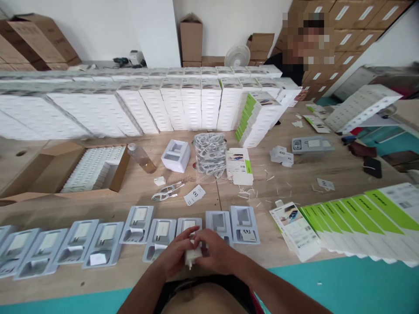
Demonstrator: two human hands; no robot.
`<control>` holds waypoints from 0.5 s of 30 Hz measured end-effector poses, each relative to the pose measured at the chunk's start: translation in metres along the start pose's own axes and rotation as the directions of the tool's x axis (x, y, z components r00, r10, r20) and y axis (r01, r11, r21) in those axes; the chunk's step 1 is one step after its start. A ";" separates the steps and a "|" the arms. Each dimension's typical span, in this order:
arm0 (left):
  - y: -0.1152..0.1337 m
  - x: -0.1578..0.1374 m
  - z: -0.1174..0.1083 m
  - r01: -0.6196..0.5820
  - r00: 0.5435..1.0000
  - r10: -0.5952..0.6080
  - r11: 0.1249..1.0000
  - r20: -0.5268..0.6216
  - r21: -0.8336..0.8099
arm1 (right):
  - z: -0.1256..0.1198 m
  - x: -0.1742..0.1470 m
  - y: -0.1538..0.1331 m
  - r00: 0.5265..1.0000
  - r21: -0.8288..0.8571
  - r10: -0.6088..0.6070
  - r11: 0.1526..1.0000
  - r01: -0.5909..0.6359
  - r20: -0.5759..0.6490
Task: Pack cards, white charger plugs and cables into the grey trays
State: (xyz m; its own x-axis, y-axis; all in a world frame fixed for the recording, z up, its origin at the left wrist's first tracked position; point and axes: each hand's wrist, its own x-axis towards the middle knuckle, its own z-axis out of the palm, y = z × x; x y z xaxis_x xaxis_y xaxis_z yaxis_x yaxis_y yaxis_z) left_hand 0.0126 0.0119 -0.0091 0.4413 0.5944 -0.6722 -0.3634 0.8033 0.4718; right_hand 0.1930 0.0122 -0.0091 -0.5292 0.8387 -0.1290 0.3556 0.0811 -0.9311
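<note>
Close to my body at the table's front, my left hand (pixel 175 252) and my right hand (pixel 214 252) are closed around a small white charger plug (pixel 192 256). Its prong end points toward me, and my fingers hide part of it. Just beyond the hands lies a row of grey plastic trays (pixel 144 257). Several hold a white charger (pixel 163 227) in the upper compartment. The tray at the right end (pixel 245 213) has a folded card (pixel 248 235) in its lower compartment. A loose cable (pixel 168 192), a printed card (pixel 195 195) and a small white piece (pixel 159 181) lie beyond the row.
Bundled cables (pixel 210 155) lie mid-table beside flat boxes (pixel 240 165), stacked trays (pixel 176 155) and a bottle (pixel 142 158). An open carton (pixel 119 174) of chargers stands left. Green-white boxes (pixel 353 218) lie right. Behind stacked white boxes (pixel 191 104) is another person (pixel 291 69).
</note>
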 end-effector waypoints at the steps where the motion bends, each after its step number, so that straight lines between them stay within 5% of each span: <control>1: 0.000 0.005 0.005 0.003 1.000 -0.003 1.000 -0.009 0.026 | -0.009 -0.002 0.006 0.998 0.018 0.049 0.999 -0.048 -0.033; 4: -0.007 0.020 0.006 -0.087 0.990 0.116 0.947 -0.075 0.308 | -0.040 -0.002 0.037 0.966 -0.058 0.145 0.985 -0.160 -0.212; 7: -0.022 0.032 -0.003 -0.268 0.949 0.300 0.599 0.099 0.755 | -0.059 0.002 0.070 0.934 -0.271 0.134 0.935 -0.230 -0.331; 10: -0.035 0.041 -0.009 -0.392 0.916 0.185 0.220 0.356 0.893 | -0.059 0.007 0.091 0.969 -0.459 0.060 0.873 -0.168 -0.241; 15: -0.047 0.042 -0.005 -0.399 0.914 0.048 -0.056 0.402 0.915 | -0.041 0.001 0.105 0.987 -0.645 -0.052 0.762 -0.058 -0.150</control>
State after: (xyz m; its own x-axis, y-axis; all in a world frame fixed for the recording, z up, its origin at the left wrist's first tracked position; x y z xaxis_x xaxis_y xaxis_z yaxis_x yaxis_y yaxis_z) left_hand 0.0446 -0.0009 -0.0626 0.7157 0.5970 -0.3625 0.5950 -0.2493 0.7640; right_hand 0.2613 0.0439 -0.0931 -0.4256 0.9045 -0.0280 0.7986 0.3609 -0.4817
